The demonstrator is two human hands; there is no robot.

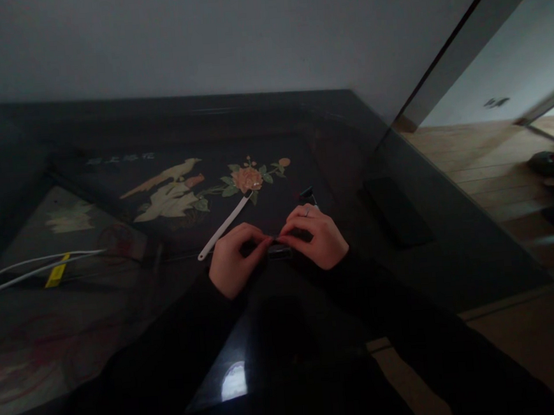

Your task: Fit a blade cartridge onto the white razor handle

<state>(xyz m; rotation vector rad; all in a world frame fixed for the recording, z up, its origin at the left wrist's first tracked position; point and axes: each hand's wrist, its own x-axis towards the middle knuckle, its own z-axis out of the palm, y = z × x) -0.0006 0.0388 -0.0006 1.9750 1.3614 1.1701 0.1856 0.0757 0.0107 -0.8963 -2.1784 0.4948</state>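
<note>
My left hand (237,257) and my right hand (315,235) meet over the dark table, fingertips almost touching. Each pinches thumb against forefinger on something tiny and dark that I cannot make out. Just below the fingertips is a small dark object with a shiny edge (279,253); whether the fingers touch it is unclear. A slim pale strip with a hole at its near end (224,229) lies slantwise beyond my left hand. Behind my right hand pokes out a small black-topped object (307,195), partly hidden by the fingers.
The dark glossy tabletop (347,125) bears an inlaid bird and flower picture (246,179). A flat black rectangular object (396,212) lies to the right. White cables (23,270) with a yellow tag (57,271) run in from the left. A wall stands behind; wooden floor (465,154) shows at right.
</note>
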